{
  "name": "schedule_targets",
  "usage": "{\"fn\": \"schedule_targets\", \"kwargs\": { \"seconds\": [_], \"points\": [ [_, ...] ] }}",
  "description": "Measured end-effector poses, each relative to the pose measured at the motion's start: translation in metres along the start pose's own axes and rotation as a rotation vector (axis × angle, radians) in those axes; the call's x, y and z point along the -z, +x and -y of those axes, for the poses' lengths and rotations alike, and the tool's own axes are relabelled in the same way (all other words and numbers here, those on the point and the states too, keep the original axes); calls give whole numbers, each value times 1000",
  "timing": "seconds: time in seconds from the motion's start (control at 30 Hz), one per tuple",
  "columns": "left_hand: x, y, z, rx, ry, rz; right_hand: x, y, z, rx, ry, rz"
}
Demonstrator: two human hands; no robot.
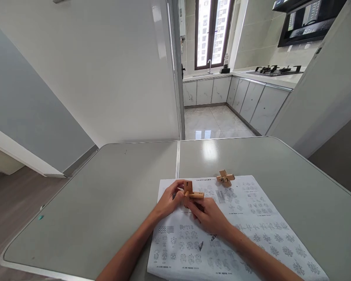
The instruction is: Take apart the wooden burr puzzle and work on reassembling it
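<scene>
A wooden burr puzzle (188, 188) of interlocking sticks is held just above the paper, with printed marks on its pieces. My left hand (170, 201) grips its left side, thumb and fingers closed on it. From below and to the right, my right hand (209, 214) pinches the lower part of the same puzzle. Part of its underside is hidden by my fingers. Another small wooden puzzle (225, 178) with crossing pieces lies on the far edge of the instruction sheet (260, 212), which shows printed diagrams and a few handwritten marks.
The grey table (84, 218) has a seam down its middle. A small teal bit (40, 217) lies near its left edge. Behind the table stands a white panel (119, 78), and to its right a kitchen with a stove (277, 71) and a window (213, 33).
</scene>
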State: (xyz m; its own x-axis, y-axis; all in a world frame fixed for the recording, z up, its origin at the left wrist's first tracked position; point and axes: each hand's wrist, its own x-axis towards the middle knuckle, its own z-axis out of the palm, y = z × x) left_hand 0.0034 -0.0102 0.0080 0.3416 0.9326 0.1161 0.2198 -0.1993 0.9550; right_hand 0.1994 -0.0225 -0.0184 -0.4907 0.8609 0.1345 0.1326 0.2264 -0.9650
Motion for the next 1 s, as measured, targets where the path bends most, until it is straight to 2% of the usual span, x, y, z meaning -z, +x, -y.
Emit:
{"fn": "schedule_targets", "kwargs": {
  "seconds": [0.1,0.2,0.4,0.6,0.77,1.0],
  "points": [
    [0,-1,-5,-32,-19,112,1,0,0,9,-13,1],
    [1,0,-7,-25,-13,150,2,0,1,7,7,4],
    [2,1,-4,-27,-58,126,5,1,1,-43,31,8],
    [1,0,-3,0,-98,67,13,2,-2,-68,112,-60],
    [1,-1,-5,45,-80,58,21,4,-4,-88,301,-1],
    [1,0,-4,37,-50,52,25,7,-7,-139,371,-7]
  ]
}}
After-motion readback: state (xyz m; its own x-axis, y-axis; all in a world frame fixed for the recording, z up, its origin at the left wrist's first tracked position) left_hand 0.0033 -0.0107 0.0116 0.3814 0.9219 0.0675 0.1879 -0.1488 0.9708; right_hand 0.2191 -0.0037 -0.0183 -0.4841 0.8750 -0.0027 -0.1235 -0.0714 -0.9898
